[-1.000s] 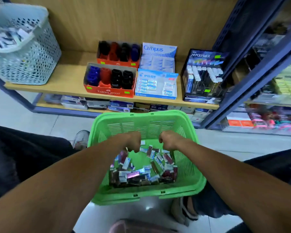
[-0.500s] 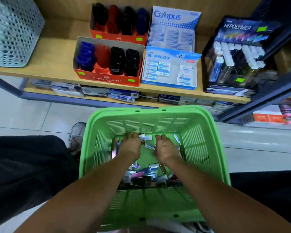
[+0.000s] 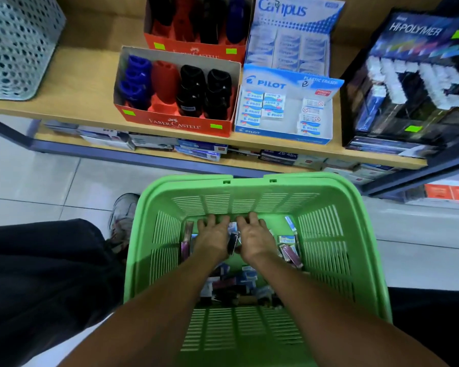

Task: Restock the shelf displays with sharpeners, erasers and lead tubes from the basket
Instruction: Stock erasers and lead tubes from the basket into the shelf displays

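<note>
Below wooden shelf (image 3: 85, 102), both hands (image 3: 214, 235) deep in green basket (image 3: 326, 197).

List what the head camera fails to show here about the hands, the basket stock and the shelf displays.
- Head view: whether the left hand or right hand grips anything; the fingers curl downward out of sight.
- Stock in the green basket: partly covered by both forearms, and too blurred to sort.
- Rear Faber-Castell box and Campus box: cut by the top edge.
- Hi-Polymer display: contents dark and blurred.
</note>
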`<action>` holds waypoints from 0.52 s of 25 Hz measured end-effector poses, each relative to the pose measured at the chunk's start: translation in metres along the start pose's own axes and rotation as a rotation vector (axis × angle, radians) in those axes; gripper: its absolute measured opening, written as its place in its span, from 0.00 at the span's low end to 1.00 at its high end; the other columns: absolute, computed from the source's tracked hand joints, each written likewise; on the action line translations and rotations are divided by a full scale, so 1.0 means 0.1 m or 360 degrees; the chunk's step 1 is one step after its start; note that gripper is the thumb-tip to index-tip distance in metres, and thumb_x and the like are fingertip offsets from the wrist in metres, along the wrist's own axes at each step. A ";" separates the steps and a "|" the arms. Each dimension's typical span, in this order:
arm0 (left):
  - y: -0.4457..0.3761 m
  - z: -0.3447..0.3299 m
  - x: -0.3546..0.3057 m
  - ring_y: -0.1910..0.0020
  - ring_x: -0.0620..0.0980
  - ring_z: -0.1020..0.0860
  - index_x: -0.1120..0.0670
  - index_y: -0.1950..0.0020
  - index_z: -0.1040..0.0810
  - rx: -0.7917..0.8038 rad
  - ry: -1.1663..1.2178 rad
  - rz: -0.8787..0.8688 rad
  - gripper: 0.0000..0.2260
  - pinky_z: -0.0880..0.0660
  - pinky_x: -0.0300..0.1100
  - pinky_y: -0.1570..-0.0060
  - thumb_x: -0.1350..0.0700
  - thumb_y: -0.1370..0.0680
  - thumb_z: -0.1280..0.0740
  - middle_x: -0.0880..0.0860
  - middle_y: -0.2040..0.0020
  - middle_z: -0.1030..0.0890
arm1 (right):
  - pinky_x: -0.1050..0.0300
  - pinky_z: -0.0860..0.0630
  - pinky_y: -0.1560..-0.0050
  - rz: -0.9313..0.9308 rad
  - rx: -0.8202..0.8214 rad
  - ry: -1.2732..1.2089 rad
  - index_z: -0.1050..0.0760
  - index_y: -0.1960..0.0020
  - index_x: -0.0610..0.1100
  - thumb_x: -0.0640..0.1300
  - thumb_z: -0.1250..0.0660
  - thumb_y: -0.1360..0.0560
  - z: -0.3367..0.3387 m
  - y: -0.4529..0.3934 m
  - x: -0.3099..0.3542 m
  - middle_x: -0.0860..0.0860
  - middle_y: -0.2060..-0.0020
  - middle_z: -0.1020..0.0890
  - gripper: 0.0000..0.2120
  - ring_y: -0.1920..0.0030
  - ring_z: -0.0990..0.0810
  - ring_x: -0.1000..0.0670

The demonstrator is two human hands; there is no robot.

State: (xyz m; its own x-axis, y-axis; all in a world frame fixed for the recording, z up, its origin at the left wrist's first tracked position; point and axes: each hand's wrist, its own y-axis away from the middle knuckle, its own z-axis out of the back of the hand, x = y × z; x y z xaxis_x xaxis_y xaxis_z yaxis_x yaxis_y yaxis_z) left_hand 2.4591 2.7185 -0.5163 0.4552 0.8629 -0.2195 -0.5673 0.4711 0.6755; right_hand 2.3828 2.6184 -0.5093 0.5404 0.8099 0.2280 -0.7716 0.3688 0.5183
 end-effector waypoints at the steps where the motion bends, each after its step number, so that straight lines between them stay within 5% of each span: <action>1: -0.03 -0.03 -0.02 0.31 0.62 0.37 0.47 0.27 0.39 -0.0004 -0.0013 -0.0003 0.37 0.30 0.55 0.36 0.53 0.30 0.23 0.56 0.29 0.36 | 0.50 0.24 0.42 0.0020 -0.0021 0.0007 0.34 0.31 0.47 0.34 0.27 0.30 0.00 -0.01 0.01 0.46 0.34 0.33 0.31 0.37 0.30 0.43; 4: -0.08 -0.05 -0.06 0.36 0.61 0.31 0.54 0.31 0.33 -0.0033 0.0021 -0.0020 0.31 0.32 0.50 0.36 0.53 0.30 0.23 0.57 0.33 0.31 | 0.52 0.25 0.43 0.0107 -0.0007 -0.0027 0.30 0.34 0.46 0.32 0.28 0.30 0.01 -0.04 0.00 0.47 0.38 0.28 0.27 0.40 0.26 0.44; 8: -0.09 0.01 -0.05 0.46 0.59 0.22 0.58 0.45 0.25 -0.0159 0.0361 -0.0031 0.13 0.26 0.48 0.49 0.63 0.28 0.30 0.58 0.46 0.20 | 0.54 0.24 0.51 0.0043 0.0047 -0.0309 0.25 0.43 0.47 0.41 0.25 0.32 0.03 -0.11 0.00 0.49 0.45 0.25 0.19 0.47 0.20 0.43; 13: -0.06 0.07 -0.07 0.49 0.57 0.19 0.57 0.40 0.20 -0.0141 0.1149 0.0186 0.16 0.24 0.41 0.53 0.65 0.27 0.33 0.57 0.48 0.16 | 0.54 0.21 0.47 -0.0254 0.0205 -0.0996 0.18 0.43 0.47 0.38 0.27 0.32 0.10 -0.15 -0.03 0.49 0.48 0.17 0.18 0.48 0.19 0.47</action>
State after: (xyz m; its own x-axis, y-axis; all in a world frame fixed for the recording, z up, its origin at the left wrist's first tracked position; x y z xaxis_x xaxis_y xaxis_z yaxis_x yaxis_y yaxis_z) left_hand 2.4644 2.7085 -0.5139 -0.1597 0.7994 -0.5791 -0.6516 0.3554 0.6702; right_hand 2.3960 2.6061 -0.5088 0.7681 0.3175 0.5561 -0.6404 0.3732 0.6713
